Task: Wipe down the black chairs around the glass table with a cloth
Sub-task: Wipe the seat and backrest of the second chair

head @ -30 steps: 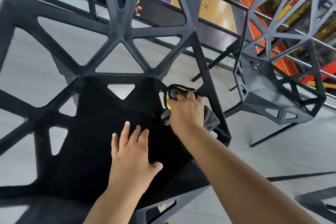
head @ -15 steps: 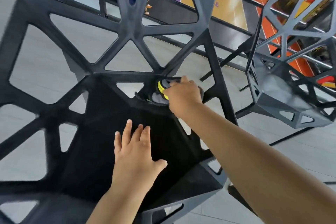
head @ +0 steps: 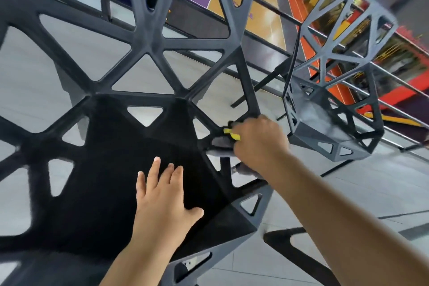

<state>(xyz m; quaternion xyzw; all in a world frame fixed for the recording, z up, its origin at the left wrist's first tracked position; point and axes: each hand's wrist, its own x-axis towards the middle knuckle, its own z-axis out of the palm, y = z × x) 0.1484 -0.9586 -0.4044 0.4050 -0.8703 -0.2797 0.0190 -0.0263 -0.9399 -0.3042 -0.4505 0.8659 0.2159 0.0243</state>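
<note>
Rightward, second chair [head: 325, 127]; railing [head: 267, 42] behind; right grip [head: 257, 144] holds cloth [head: 222, 144].

Bright even daylight, motion blur at right, wide-angle bending at edges.

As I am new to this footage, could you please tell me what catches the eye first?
The black lattice chair fills the left and centre. The left hand lies flat on its seat, while the right hand grips a grey cloth against the chair's right edge. A second chair stands at the right.
</note>
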